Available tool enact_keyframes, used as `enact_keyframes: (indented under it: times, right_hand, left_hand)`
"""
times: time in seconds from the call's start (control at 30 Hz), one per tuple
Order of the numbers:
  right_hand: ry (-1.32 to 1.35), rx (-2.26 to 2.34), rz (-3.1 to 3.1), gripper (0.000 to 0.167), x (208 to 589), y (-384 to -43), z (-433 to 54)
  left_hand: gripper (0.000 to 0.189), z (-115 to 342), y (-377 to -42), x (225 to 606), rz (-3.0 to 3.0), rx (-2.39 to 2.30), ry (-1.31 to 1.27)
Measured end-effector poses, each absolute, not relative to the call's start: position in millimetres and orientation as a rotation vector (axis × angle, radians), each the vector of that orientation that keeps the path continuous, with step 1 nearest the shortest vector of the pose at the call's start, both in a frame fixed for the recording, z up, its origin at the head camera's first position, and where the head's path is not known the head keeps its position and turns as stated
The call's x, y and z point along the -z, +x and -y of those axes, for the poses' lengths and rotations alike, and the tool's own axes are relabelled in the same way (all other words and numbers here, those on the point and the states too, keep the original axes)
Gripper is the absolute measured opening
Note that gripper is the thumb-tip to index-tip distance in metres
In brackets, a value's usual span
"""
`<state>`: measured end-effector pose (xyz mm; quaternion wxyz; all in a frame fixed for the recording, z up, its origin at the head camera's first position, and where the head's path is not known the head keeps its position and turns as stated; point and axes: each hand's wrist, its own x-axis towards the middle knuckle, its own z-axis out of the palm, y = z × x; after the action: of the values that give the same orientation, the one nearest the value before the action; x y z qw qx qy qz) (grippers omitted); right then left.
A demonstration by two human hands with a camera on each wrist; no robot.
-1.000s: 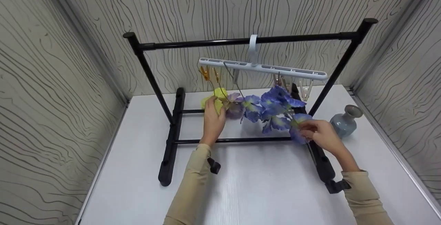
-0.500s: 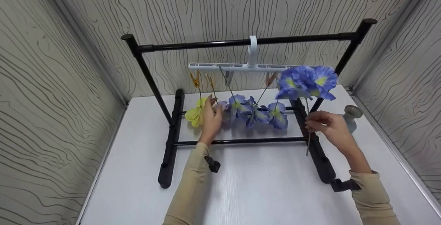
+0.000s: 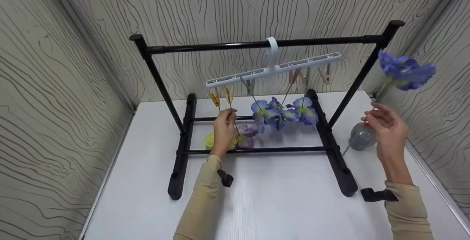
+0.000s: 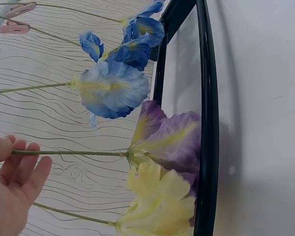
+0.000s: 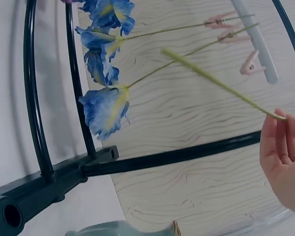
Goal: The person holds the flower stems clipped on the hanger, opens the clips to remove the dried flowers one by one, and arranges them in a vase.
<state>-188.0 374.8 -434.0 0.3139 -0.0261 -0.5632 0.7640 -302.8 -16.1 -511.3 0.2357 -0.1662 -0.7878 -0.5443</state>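
Note:
My left hand (image 3: pixel 224 129) pinches the stem of a purple flower (image 4: pixel 169 135), which hangs head down beside a yellow flower (image 4: pixel 157 201). On the right, my right hand (image 3: pixel 391 133) holds a loose blue flower (image 3: pixel 405 71) by its stem, bloom up and bare stem end pointing down to the left. That stem passes in front of a grey-blue vase (image 3: pixel 361 138), whose mouth is hidden behind the hand. A pale blue clip hanger (image 3: pixel 271 70) hangs tilted, its right end higher. Several blue flowers (image 3: pixel 282 115) hang from its clips.
A black rack (image 3: pixel 220 46) carries the hanger on its top bar. One pink clip (image 3: pixel 325 74) at the hanger's right end holds nothing. The rack's right foot (image 3: pixel 345 177) stands between the hanging flowers and the vase. Patterned panels enclose the white table (image 3: pixel 279 199).
My right hand has drawn a blue flower away from the row and carried it right, over the vase. The left hand has shifted to the purple flower's stem. The hanger has swung into a tilt.

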Motion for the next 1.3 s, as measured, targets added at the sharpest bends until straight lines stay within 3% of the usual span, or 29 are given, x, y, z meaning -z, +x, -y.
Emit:
enact_keyframes:
  times: [0.4, 0.7, 1.0, 1.3]
  right_hand:
    - [-0.231, -2.055, 1.296, 0.026, 425.3, -186.6, -411.2]
    - [-0.279, -2.132, 1.194, 0.049, 413.2, -190.5, -435.3]
    - [-0.368, -2.056, 1.139, 0.023, 420.6, -190.9, -453.2]
    - [-0.39, -2.002, 0.885, 0.026, 424.7, -193.3, -466.3]
  left_hand:
    - [0.01, 18.7, -295.5, 512.5, 2.128, 1.51, -0.43]
    - [0.009, 22.1, -287.6, 513.5, 2.165, 1.458, -0.449]
    - [0.007, 25.2, -279.4, 512.2, 2.127, 1.521, -0.485]
    - [0.006, 28.0, -274.8, 511.2, 2.131, 1.513, -0.459]
